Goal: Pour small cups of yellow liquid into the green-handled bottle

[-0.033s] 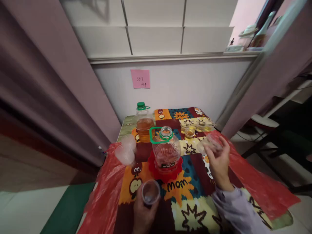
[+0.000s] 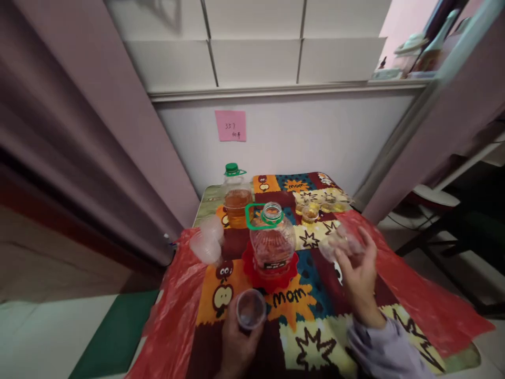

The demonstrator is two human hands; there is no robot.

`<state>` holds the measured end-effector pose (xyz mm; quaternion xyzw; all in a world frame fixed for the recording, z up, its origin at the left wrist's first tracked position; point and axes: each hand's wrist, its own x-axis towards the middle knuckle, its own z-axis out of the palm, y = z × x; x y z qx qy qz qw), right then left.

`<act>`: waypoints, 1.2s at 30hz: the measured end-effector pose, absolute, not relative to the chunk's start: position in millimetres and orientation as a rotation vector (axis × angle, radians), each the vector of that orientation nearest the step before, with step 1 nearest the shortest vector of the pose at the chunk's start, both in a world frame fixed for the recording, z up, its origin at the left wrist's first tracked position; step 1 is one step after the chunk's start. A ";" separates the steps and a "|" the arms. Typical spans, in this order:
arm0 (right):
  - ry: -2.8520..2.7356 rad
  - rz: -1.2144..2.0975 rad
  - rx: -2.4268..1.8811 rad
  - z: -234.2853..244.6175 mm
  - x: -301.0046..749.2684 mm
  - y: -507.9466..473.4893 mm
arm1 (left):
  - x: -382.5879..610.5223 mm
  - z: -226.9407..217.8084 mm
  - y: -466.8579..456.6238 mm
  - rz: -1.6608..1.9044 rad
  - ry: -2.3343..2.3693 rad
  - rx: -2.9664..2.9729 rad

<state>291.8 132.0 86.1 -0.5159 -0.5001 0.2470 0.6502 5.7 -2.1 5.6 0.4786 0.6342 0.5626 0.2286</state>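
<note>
While I look down from my head camera, my left hand (image 2: 236, 345) is curled around a small clear plastic cup (image 2: 250, 309). The cup sits at the near edge of the table, right above my fingers, and it stands almost straight up with its round mouth facing me. It looks empty, but I cannot tell for sure.

My right hand (image 2: 361, 276) is up over the right side of the table. Its fingers pinch a stack of clear cups (image 2: 340, 243). The stack lies on its side, with its long way going left to right.

Between my two hands stands an open oil bottle (image 2: 272, 245) with a green handle ring. It stands upright on a red mat (image 2: 268, 273), just behind the small cup. Behind it is a second bottle with a green cap (image 2: 235, 197), partly filled with amber liquid. More clear cups (image 2: 207, 239) lie at the left of the table. A few little filled cups (image 2: 315, 205) sit at the far right. A bright cartoon tablecloth (image 2: 315, 326) covers the table (image 2: 207, 197), with red plastic sheet (image 2: 418, 295) under it. A pink note (image 2: 230, 126) sticks on the wall.
</note>
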 end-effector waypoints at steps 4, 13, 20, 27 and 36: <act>-1.262 0.830 -1.025 87.0 255.8 37.1 | 34.7 29.1 -6.9 1.438 1.550 1.561; -1.894 0.507 -0.896 62.3 239.0 15.0 | 50.2 52.4 -28.2 1.341 1.379 1.550; -2.214 0.523 -0.697 52.3 230.5 16.6 | 36.7 34.4 -28.6 1.299 1.504 1.334; -1.415 0.856 -1.088 36.6 265.1 89.2 | -0.4 -1.7 -5.7 1.556 1.805 1.034; -1.054 0.659 -1.431 5.9 308.1 300.0 | -52.2 -25.3 28.5 1.659 1.887 0.775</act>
